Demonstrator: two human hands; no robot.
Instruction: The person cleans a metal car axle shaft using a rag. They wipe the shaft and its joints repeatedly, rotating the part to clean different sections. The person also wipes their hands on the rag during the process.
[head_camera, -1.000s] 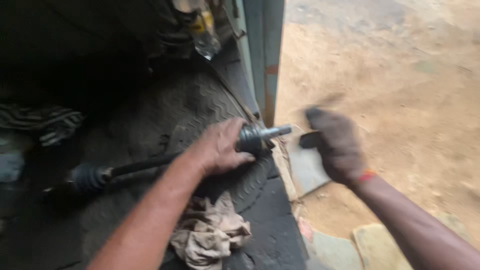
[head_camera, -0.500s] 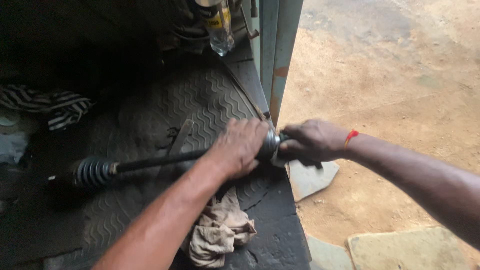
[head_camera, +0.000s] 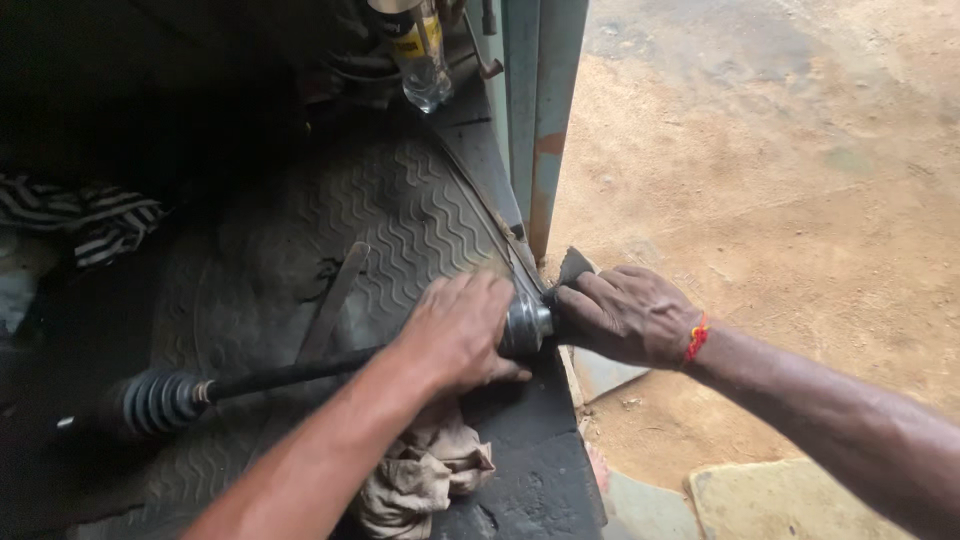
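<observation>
Now my left hand (head_camera: 462, 332) clenches the axle (head_camera: 290, 375) at its joint (head_camera: 527, 325); the shaft runs leftward to the boot (head_camera: 160, 402). My right hand (head_camera: 625, 315) grips the joint's outer end, holding sandpaper (head_camera: 575, 266).

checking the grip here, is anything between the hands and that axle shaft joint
Nothing visible is in between. The left hand lies directly on the joint end of the axle shaft, and the right hand closes over its metal joint from the other side. The rag lies below, clear of both.
</observation>
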